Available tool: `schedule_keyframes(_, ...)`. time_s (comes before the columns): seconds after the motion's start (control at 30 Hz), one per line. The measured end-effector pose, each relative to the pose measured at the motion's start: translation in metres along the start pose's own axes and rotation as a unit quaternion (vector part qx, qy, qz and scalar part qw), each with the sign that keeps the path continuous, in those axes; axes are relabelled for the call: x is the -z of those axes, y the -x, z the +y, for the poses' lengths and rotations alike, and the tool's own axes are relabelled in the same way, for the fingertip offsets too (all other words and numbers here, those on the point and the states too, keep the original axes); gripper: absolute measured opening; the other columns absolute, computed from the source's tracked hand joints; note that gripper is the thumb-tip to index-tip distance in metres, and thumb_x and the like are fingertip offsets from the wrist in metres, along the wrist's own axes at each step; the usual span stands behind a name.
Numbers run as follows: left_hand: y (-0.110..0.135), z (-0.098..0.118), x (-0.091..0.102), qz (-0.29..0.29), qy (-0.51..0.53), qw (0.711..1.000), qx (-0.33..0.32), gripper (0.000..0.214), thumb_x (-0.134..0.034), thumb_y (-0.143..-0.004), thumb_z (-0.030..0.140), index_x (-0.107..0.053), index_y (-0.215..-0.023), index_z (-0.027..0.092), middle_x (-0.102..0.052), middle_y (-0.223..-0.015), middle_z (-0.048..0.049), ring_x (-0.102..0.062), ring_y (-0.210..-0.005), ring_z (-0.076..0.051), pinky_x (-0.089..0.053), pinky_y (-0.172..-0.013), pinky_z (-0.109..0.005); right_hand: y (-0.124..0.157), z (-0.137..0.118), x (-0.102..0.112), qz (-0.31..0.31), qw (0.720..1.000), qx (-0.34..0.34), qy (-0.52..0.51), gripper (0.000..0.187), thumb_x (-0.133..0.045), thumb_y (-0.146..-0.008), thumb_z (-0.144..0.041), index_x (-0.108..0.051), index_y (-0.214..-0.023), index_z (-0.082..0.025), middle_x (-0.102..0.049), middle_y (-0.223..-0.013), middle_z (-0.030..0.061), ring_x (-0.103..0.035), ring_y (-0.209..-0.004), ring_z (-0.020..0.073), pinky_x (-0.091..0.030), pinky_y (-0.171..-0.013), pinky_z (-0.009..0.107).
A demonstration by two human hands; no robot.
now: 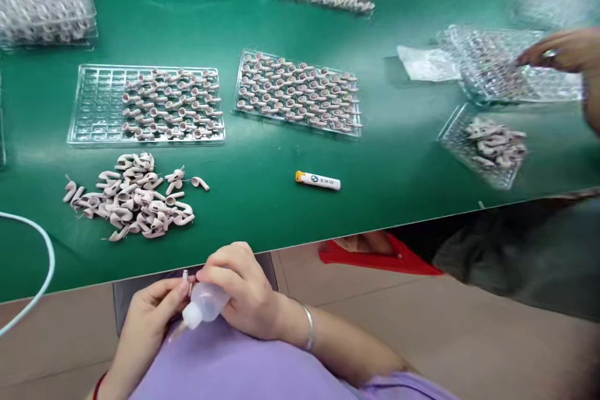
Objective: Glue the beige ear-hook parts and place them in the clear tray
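Our right hand (244, 290) clasps a squeeze bottle (206, 303) over our lap, just below the near edge of the green counter (262, 212). Our left hand (150, 315) pinches a tiny pale piece (184, 274) beside it. Past the edge lies a loose pile of pieces (134, 197), then two clear trays (94, 106) and (297, 92). Bare green surrounds a white tube (317, 180). A co-worker's hand (562, 50) works far right, and tan floor (469, 337) spreads below.

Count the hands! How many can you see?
3. The left hand and right hand meet at the bottom, the right holding a squeeze bottle. Another person's hand touches a tray at the far right; their other hand may be hidden.
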State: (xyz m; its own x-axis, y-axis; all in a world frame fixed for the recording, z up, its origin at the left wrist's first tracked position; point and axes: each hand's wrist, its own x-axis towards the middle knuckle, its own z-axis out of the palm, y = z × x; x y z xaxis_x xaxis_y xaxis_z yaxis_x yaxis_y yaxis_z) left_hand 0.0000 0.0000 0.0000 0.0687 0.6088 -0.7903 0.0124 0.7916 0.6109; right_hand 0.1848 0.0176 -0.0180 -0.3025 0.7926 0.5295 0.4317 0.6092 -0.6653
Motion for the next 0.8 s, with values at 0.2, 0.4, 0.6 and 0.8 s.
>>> schedule_keyframes(0.2, -0.001, -0.007, -0.002, 0.0, -0.023, 1.0, 0.017, 0.053, -0.077, -0.06, 0.063, -0.081, -0.087, 0.017, -0.061, -0.058, -0.0022, -0.045, -0.053, -0.012, -0.038, -0.045, -0.02, 0.005, 0.002, -0.004, 0.002, 1.0, 0.0, 0.028, 0.012, -0.052, -0.093, -0.014, -0.058, -0.101, -0.02, -0.065, -0.085, 0.0039, -0.058, -0.076, 0.0162, -0.045, -0.072, 0.033)
schedule_keyframes(0.4, -0.006, -0.001, -0.005, 0.018, -0.013, 1.0, 0.006, 0.049, -0.08, -0.055, 0.059, -0.081, -0.08, 0.016, -0.054, -0.052, -0.0002, -0.041, -0.048, -0.011, -0.033, -0.04, -0.021, 0.004, 0.003, -0.008, 0.001, 1.0, -0.004, 0.027, 0.013, -0.051, -0.092, -0.013, -0.059, -0.1, -0.02, -0.065, -0.085, 0.0044, -0.059, -0.077, 0.0164, -0.045, -0.072, 0.033)
schedule_keyframes(0.6, -0.011, -0.003, 0.003, -0.002, -0.047, 0.999, -0.014, 0.044, -0.078, -0.065, 0.055, -0.081, -0.088, 0.017, -0.065, -0.063, -0.0036, -0.048, -0.055, -0.013, -0.04, -0.045, -0.021, 0.003, 0.004, -0.012, 0.007, 0.999, -0.006, 0.032, 0.012, -0.052, -0.092, -0.015, -0.059, -0.099, -0.02, -0.065, -0.084, 0.0044, -0.059, -0.076, 0.0162, -0.045, -0.072, 0.033)
schedule_keyframes(0.8, -0.006, -0.003, 0.002, 0.002, -0.041, 0.999, -0.016, 0.04, -0.079, -0.066, 0.051, -0.081, -0.089, 0.018, -0.071, -0.07, -0.0054, -0.053, -0.059, -0.015, -0.043, -0.048, -0.021, 0.001, 0.002, -0.007, 0.011, 0.999, -0.006, 0.042, 0.013, -0.051, -0.09, -0.012, -0.059, -0.096, -0.019, -0.064, -0.083, 0.0044, -0.058, -0.075, 0.0162, -0.045, -0.071, 0.033)
